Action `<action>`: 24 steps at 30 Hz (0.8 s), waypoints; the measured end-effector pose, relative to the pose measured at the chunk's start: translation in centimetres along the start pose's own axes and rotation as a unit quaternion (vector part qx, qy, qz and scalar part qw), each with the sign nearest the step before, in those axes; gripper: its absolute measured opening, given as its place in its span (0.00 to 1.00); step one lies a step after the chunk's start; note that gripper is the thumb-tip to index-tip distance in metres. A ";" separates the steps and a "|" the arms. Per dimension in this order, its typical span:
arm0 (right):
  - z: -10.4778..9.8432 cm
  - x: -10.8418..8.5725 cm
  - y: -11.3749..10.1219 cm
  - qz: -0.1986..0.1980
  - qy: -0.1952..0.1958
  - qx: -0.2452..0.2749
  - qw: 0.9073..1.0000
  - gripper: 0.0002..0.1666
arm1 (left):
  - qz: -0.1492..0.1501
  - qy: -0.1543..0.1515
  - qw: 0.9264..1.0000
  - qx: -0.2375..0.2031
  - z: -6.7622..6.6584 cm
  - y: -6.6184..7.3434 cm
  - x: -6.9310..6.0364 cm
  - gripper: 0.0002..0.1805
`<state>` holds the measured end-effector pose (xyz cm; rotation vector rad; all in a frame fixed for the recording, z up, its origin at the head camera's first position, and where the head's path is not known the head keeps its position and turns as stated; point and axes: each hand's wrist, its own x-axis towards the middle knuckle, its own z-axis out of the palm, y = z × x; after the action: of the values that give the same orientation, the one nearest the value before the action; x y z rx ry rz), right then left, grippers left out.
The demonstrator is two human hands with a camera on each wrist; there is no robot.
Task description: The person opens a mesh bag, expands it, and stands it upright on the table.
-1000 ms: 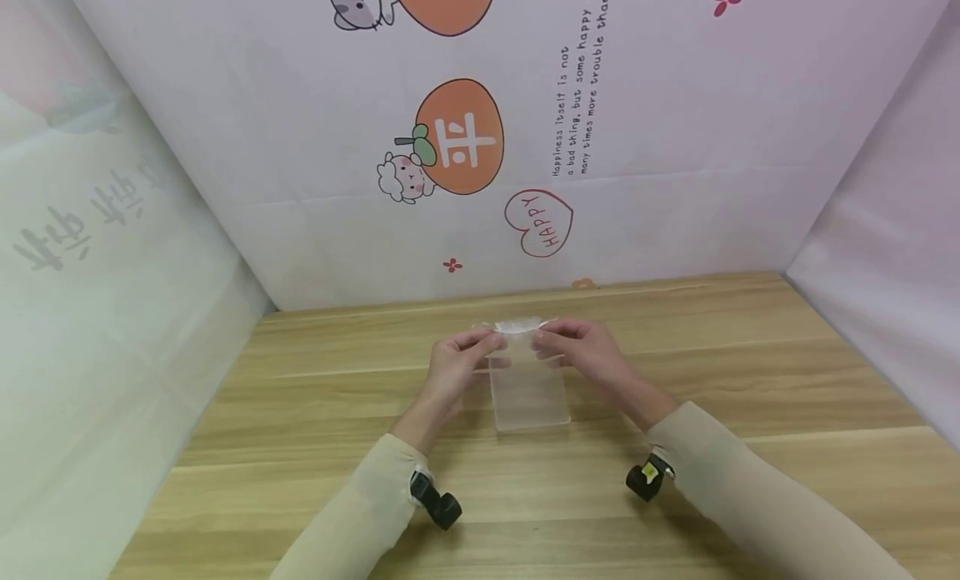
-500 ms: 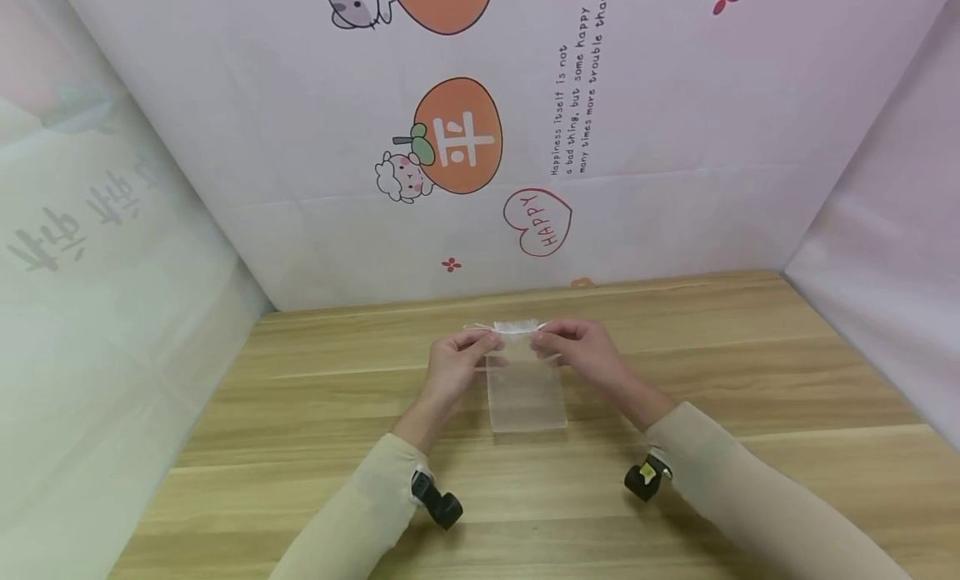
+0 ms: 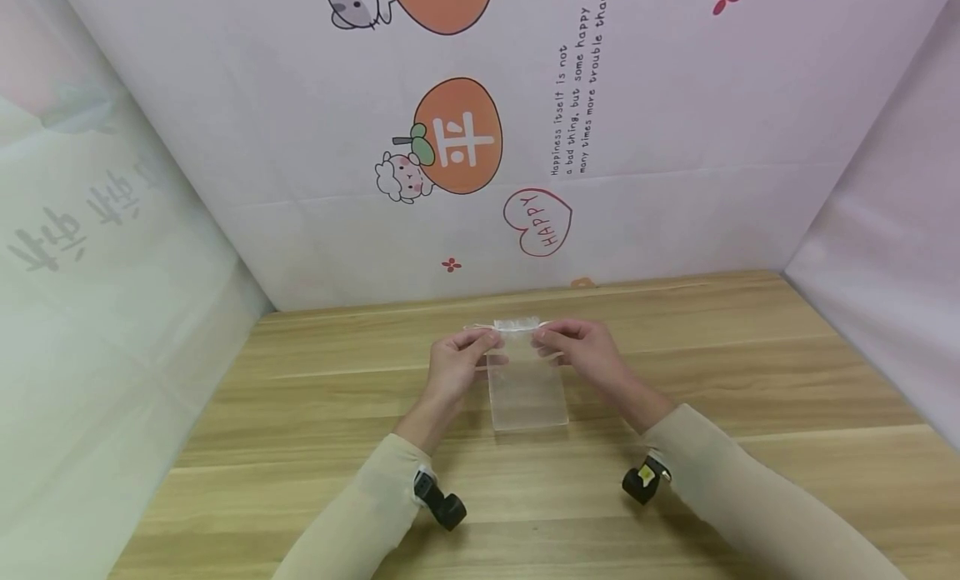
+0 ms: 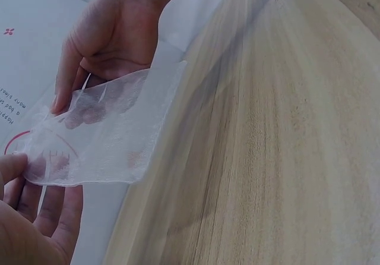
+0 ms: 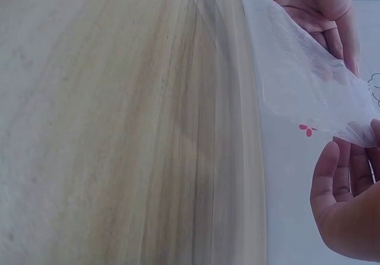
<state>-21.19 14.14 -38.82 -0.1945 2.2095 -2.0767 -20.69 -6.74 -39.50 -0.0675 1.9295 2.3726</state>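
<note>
A small see-through white drawstring bag [image 3: 528, 397] hangs between the two hands above the table, its mouth at the far end and its flat bottom towards me. At the mouth's left corner the left hand [image 3: 453, 363] pinches it between thumb and fingers. The right hand [image 3: 588, 355] pinches the opposite corner the same way. A thin white cord [image 3: 478, 327] sticks out past the left fingertips. In the left wrist view the bag [image 4: 119, 134] looks thin and flat, with fingers showing through it. The right wrist view shows the bag [image 5: 309, 69] tilted, nothing visible inside.
The wood-grain table [image 3: 337, 413] stretches out under both arms. Behind it rises a white printed cloth backdrop [image 3: 660, 130], with cloth sides at left and right. Each sleeved forearm carries a black wrist camera [image 3: 442, 501].
The bag's gathered mouth has flattened and straightened, and the cord at the left shows longer than a second ago. Both hands keep their pinch and have hardly moved.
</note>
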 end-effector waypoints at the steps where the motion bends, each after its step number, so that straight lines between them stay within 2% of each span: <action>1: 0.0 0.0 0.0 -0.001 0.000 0.001 1.000 0.18 | 0.002 0.001 1.000 0.000 0.0 0.0 0.0 0.11; 24: 0.1 0.0 0.2 0.005 0.021 0.049 0.999 0.18 | 0.004 0.023 1.000 -0.019 0.1 -0.4 0.2 0.13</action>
<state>-21.15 14.02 -38.99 -0.1338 2.1197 -2.1970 -20.81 -6.52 -39.82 -0.1190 1.9091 2.4337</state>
